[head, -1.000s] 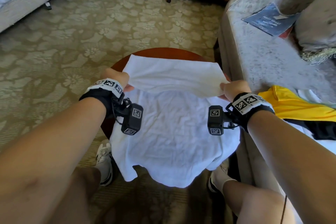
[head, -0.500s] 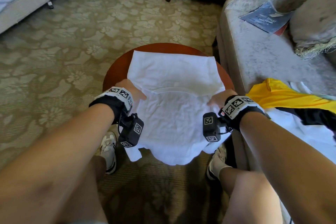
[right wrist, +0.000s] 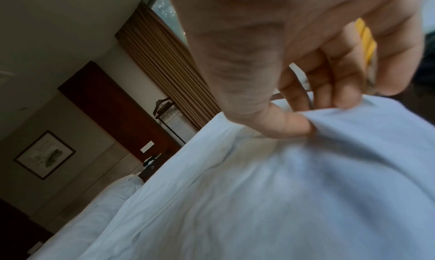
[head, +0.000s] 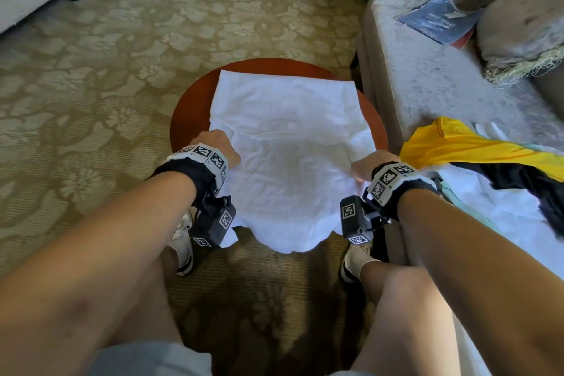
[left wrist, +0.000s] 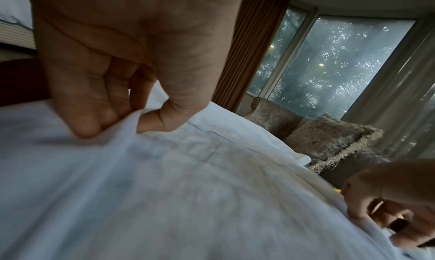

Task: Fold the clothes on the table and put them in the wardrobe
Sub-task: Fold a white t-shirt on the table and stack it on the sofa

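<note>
A round reddish-brown wooden table (head: 189, 119) stands on patterned carpet; a white cotton garment (head: 287, 168) is spread over it, its near hem draped off at six o'clock; its left edge is pinched by the left hand (head: 218, 146) at nine o'clock, its right edge by the right hand (head: 367, 165) at three o'clock; a yellow garment (head: 457, 146) lies on the grey sofa (head: 427, 76) beyond.

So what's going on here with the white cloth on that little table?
A person is folding a white garment on a small round wooden table. The left hand and right hand each pinch one side of the cloth. Its far part already lies folded over; the near edge hangs off the table. More clothes, including a yellow garment, lie on the sofa to the right.
</note>
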### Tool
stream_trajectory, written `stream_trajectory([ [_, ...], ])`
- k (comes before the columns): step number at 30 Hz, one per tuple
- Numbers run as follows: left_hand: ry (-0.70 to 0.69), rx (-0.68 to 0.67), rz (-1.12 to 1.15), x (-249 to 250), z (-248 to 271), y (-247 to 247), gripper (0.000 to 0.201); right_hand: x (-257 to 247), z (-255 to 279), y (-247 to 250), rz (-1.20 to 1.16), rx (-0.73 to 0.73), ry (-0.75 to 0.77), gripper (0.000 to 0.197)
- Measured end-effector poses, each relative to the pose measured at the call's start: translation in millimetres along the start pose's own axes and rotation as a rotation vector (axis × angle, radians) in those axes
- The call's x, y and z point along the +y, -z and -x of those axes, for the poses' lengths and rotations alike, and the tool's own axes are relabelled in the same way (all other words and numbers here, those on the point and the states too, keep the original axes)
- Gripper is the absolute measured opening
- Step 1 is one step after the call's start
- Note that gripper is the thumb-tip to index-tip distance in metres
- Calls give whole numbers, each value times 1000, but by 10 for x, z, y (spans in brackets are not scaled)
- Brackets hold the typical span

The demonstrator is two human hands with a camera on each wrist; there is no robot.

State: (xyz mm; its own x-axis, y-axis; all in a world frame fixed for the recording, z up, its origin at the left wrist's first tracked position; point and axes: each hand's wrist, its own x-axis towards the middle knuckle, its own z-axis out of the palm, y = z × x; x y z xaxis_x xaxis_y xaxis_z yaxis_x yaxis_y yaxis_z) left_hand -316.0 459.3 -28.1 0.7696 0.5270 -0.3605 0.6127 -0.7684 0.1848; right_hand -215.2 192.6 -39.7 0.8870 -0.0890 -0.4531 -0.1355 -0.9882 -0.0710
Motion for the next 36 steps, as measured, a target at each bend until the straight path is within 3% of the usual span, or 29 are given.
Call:
stream_trajectory([
  [3, 3, 31, -12, 10, 123, -94, 13, 74, 162, -114, -146, 151, -128, 59],
  [5, 10, 29, -28, 18, 228, -134, 15, 109, 280, -194, -197, 168, -139, 67],
  [12, -16, 108, 24, -28, 442, -81, 22, 179, 443, -188, -260, 105, -64, 54],
  [15, -64, 183, 70, -27, 442, 95, 23, 184, 491, -65, -295, 176, -22, 55],
  [17, -88, 187, 83, 7, 476, 210, 24, 179, 532, 11, -269, 179, 26, 45],
  [19, -107, 79, 87, 51, 503, 237, 20, 168, 542, 17, -240, 46, 96, 37],
  [22, -110, -237, 124, 65, 483, 48, 13, 182, 539, -52, -267, -178, 118, 27],
  [23, -107, -264, 134, 45, 462, -18, 13, 194, 522, -77, -301, -165, 112, 24],
  [25, -88, -194, 171, -13, 393, -80, 16, 223, 494, -91, -373, -81, 90, 23],
  [29, -45, -117, 200, -119, 255, 18, 15, 251, 404, -38, -389, 34, 54, 32],
  [36, -56, -31, 248, 4, -152, 294, 22, -85, 79, 176, -268, 143, 167, 32],
])
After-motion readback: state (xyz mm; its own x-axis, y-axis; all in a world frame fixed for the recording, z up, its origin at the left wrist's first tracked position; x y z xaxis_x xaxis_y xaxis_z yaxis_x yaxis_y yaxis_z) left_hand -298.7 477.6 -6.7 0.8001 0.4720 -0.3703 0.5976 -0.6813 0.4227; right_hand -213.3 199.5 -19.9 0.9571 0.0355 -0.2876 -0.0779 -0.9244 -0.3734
